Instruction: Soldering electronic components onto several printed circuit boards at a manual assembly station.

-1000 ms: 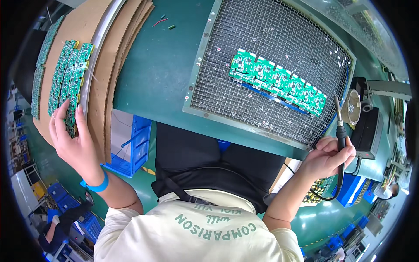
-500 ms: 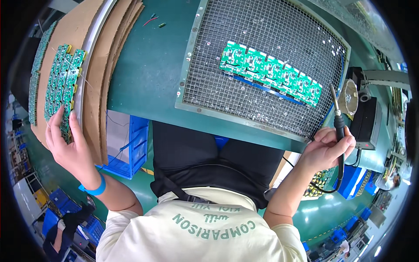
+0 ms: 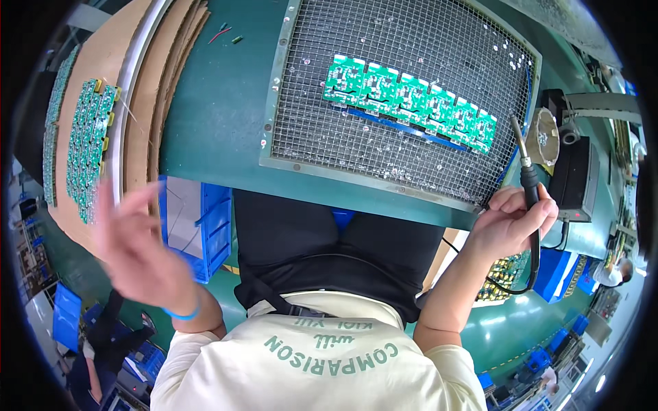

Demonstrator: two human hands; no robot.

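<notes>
My left hand [image 3: 140, 250] is in the air at the near end of the circuit boards [image 3: 89, 147] stacked in rows on the cardboard. It is blurred by motion, but its thumb and forefinger show apart with nothing visible between them. In my right hand [image 3: 504, 222] is a soldering iron [image 3: 530, 179], gripped by its black handle, its metal tip pointing up and away. Left of that tip, a strip of joined green circuit boards [image 3: 411, 101] lies on a metal mesh panel [image 3: 308, 144]. A blue strip [image 3: 404, 130] runs along the boards' near edge.
Beyond my right hand stand a round tip-cleaning cup [image 3: 545, 137] and a black soldering station [image 3: 574, 181]. Left of the mesh, small wire bits [image 3: 219, 34] lie on the green bench [image 3: 219, 123]. Below the bench edge is a blue crate [image 3: 218, 229].
My left hand has drawn back from the stacked boards, toward me and slightly right. My right hand still holds the soldering iron in nearly the same place. The view has shifted slightly.
</notes>
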